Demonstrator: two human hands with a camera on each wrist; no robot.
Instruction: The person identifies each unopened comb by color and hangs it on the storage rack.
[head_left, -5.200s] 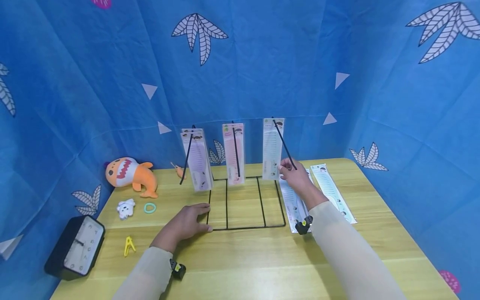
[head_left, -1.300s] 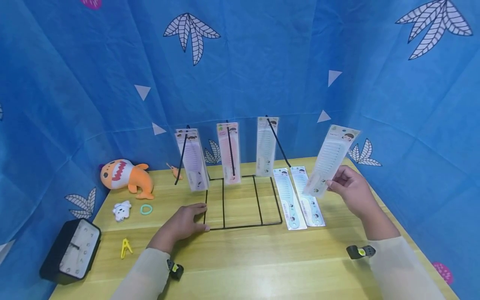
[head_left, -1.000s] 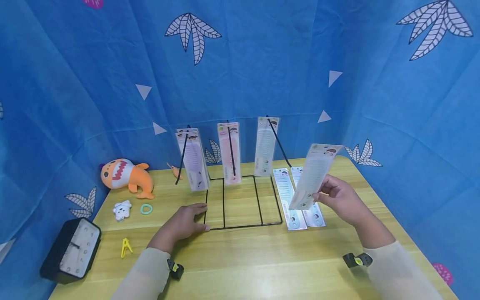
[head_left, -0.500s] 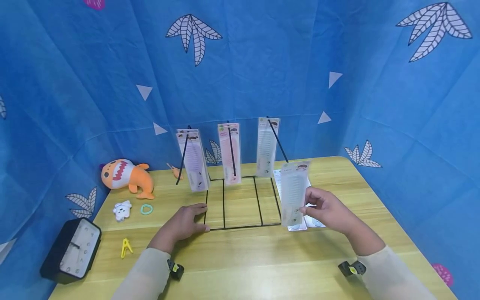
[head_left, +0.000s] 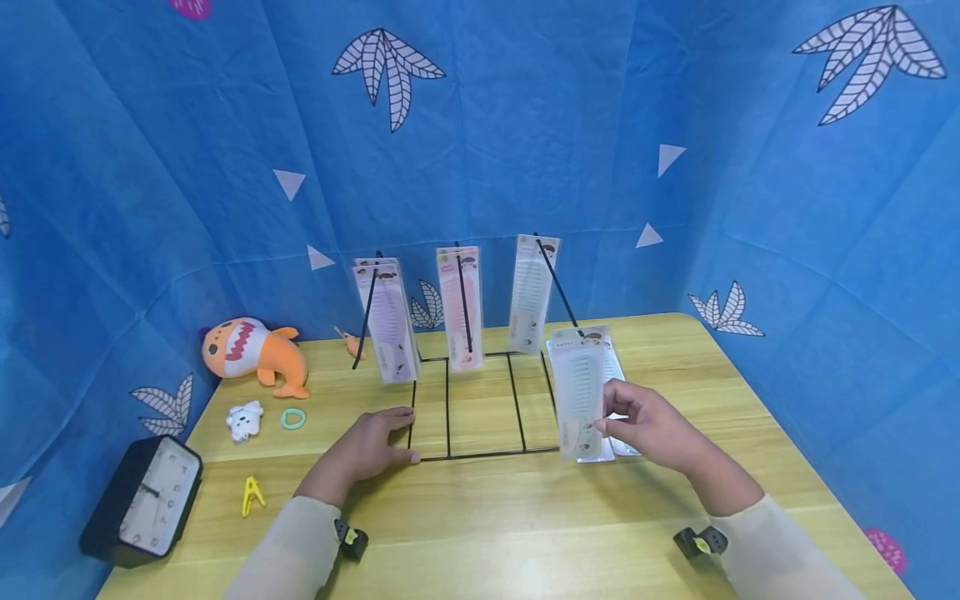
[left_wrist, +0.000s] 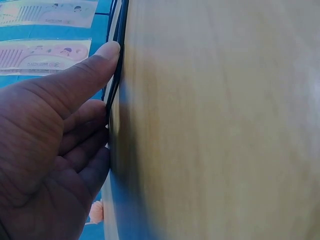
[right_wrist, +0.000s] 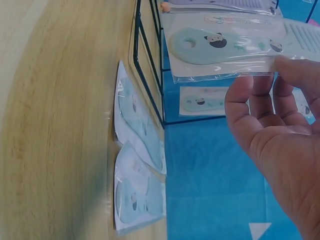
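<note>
From the head view, left to right, I count one black desk clock (head_left: 142,502), one yellow clip (head_left: 252,495), one white toy figure (head_left: 243,422), one plush shark (head_left: 258,354), one mint ring (head_left: 292,427) and one small orange toy (head_left: 351,343).

Next, my left hand (head_left: 369,446): thumb and fingers spread apart, touching the near left corner of one black wire rack (head_left: 480,455), which stands on the wooden table (head_left: 487,525). Three hooks. Left hook: purple comb packs (head_left: 388,325), at least two. Middle hook: pink comb packs (head_left: 453,325), at least two. Right hook: one green comb pack (head_left: 528,300) that I can see.

In front of the rack's right side, my right hand (head_left: 645,425) pinches one pale green comb in a clear pack (head_left: 579,396) between thumb and fingers, near its lower end, roughly upright and off the table. Two more packs (right_wrist: 137,120) lie flat just right of the rack.

The head view has the left of those two mostly covered by the held one; the right wrist view shows both, plus the held comb's handle hole and animal print. Only the left wrist view shows the thumb pad against the rack wire up close.
</note>
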